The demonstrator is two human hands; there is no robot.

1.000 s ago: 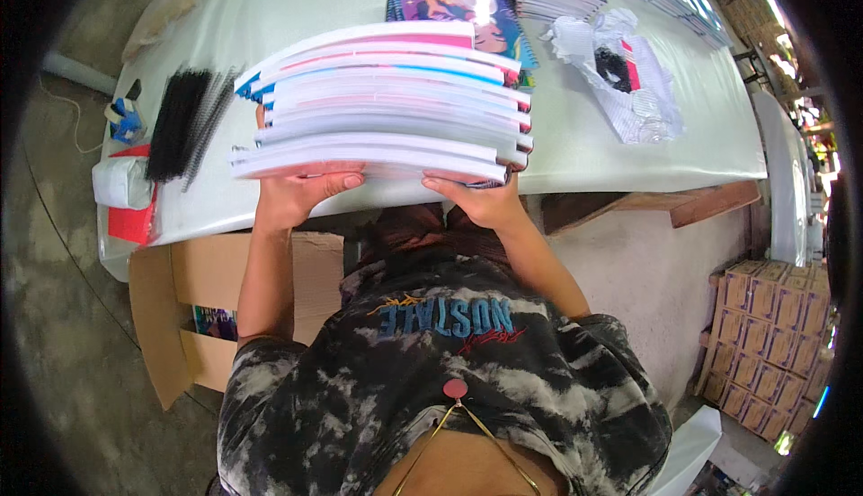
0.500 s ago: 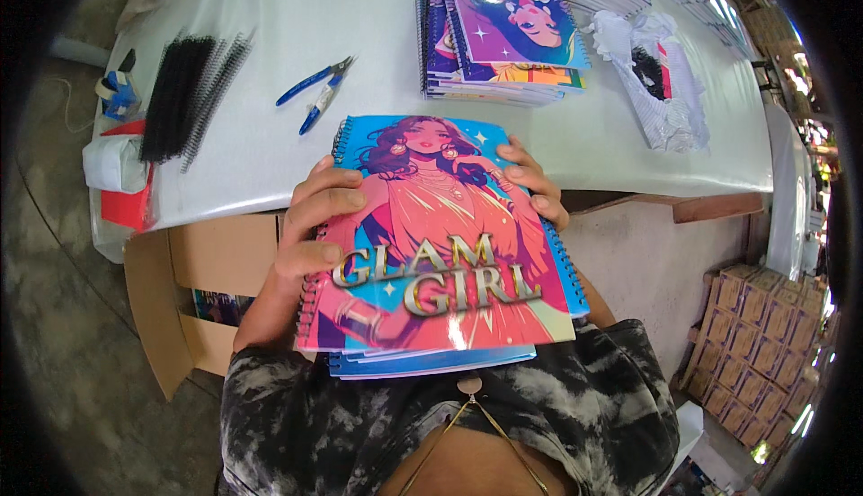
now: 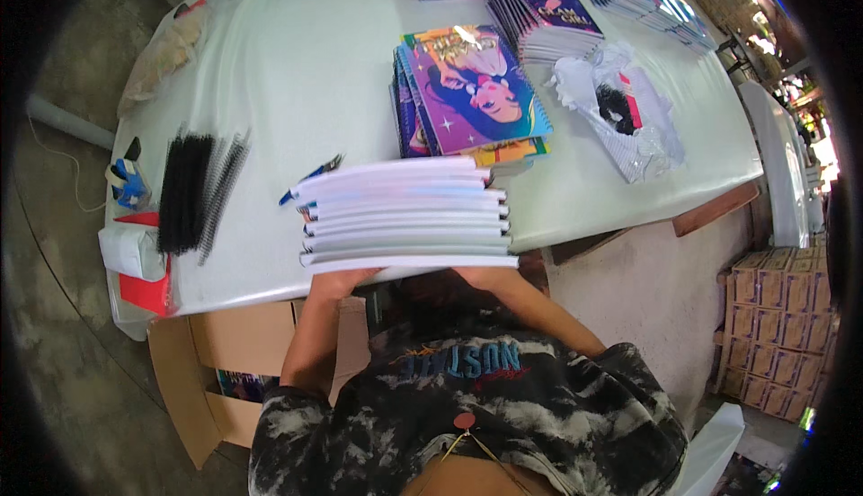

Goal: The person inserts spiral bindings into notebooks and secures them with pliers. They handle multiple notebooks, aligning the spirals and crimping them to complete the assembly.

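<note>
A stack of spiral notebooks (image 3: 404,217) stands at the table's near edge, its white page edges turned up toward me. Both my hands hold it from the near side: my left hand (image 3: 349,280) at the lower left, my right hand (image 3: 484,277) at the lower right. The stack hides most of the fingers on each. Behind its upper left corner, blue-handled cutters (image 3: 312,175) show only in part. Just beyond lies a pile of notebooks with illustrated covers (image 3: 481,92).
Black spiral binding coils (image 3: 187,195) lie at left, near a blue tape dispenser (image 3: 129,181) and a white package (image 3: 133,252). More notebook stacks (image 3: 548,15) stand at the back. Crumpled white wrapping (image 3: 634,123) sits at right. An open carton (image 3: 216,330) stands below the table.
The notebook stack has been tipped from cover-up to page edges up and moved away from my body to the table's edge. My hands have shifted to its near side.
</note>
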